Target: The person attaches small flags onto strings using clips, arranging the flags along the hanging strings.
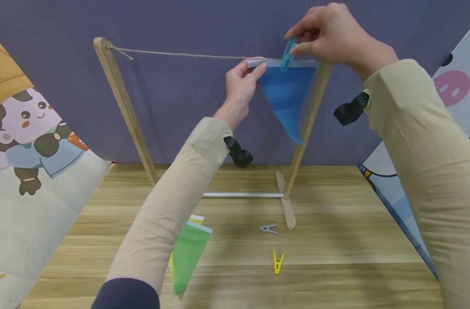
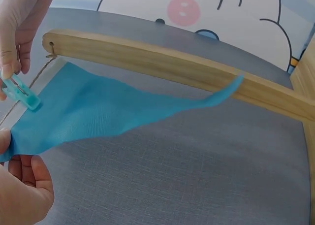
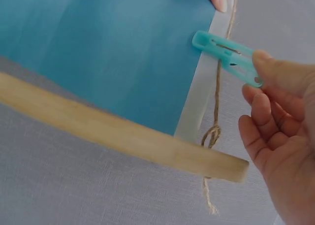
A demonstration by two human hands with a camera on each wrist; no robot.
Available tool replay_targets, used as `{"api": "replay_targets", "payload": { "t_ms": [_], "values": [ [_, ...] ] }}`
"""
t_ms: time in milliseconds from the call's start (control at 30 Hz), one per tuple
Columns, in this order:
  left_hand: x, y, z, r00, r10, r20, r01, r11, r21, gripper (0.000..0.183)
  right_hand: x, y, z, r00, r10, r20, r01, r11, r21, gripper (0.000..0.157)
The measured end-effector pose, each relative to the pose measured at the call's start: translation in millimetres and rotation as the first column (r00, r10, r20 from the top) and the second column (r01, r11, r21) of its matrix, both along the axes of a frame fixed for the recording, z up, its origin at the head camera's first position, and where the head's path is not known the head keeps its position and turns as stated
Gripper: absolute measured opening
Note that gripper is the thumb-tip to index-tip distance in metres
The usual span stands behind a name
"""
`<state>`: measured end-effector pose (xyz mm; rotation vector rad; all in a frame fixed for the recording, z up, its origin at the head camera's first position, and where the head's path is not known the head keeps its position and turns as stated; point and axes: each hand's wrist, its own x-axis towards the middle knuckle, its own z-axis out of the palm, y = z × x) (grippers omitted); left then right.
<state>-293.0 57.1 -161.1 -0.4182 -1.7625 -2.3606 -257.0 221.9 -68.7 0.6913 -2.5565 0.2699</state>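
Pinch of right hand [image 1: 337, 38] on blue peg [image 1: 287, 56] over string [image 3: 217, 92] and flag [image 1: 290, 94], of left hand [image 1: 240, 86] on flag.

Room under string [image 1: 181, 54], posts [image 1: 126, 107] either side

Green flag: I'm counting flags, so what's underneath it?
A yellow flag shows at top and left; the green flag and left sleeve hide the rest and anything deeper.

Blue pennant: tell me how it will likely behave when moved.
The blue pennant probably flops, since its tip bends. It looks thin, so it is likely light. Its white band may be stiffer, as it runs straight.
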Motion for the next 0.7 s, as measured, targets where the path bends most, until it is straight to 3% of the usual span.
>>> {"api": "replay_targets", "payload": {
  "t_ms": [467,700],
  "values": [
    [-4.2,1,-2.3,0.999,-0.016,0.031,0.016,1.000,-0.007,0.022,-0.5,0,-6.9,0.998,-0.034,0.047,0.035,0.999,-0.031,0.036],
    [-5.9,-2,-9.6,0.998,-0.044,0.033,0.047,0.995,-0.092,0.024,-1.1,-1,-11.9,1.000,-0.009,0.005,0.009,1.000,-0.026,0.036]
  ]
}}
